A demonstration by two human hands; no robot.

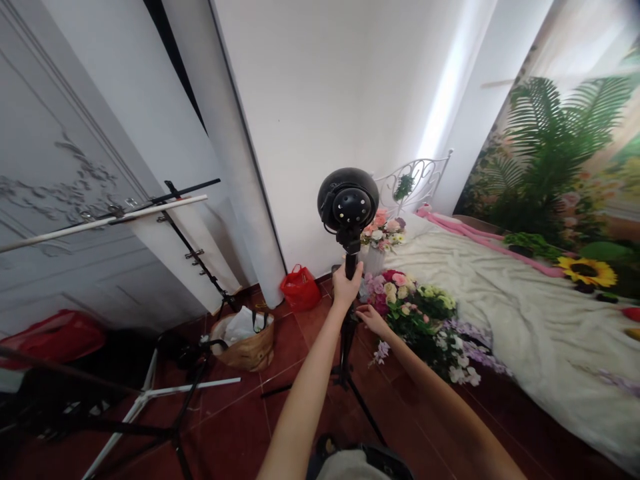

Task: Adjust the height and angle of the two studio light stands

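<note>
A studio light [349, 200] with a round black head stands upright in front of me, its back with small vent holes towards me. My left hand [346, 285] is wrapped round the black pole just under the head. Lower down, my right hand [371, 319] pinches at a knob on the light stand [345, 350]; the knob itself is mostly hidden by the fingers. The stand's thin black legs spread over the floor near my feet.
Artificial flowers [410, 307] crowd the stand's right side, beside a bed with a cream blanket [500, 287]. A red bag [301, 288] and a woven basket [245, 347] sit on the tiles [235, 413]. Backdrop stands with poles [105, 223] fill the left.
</note>
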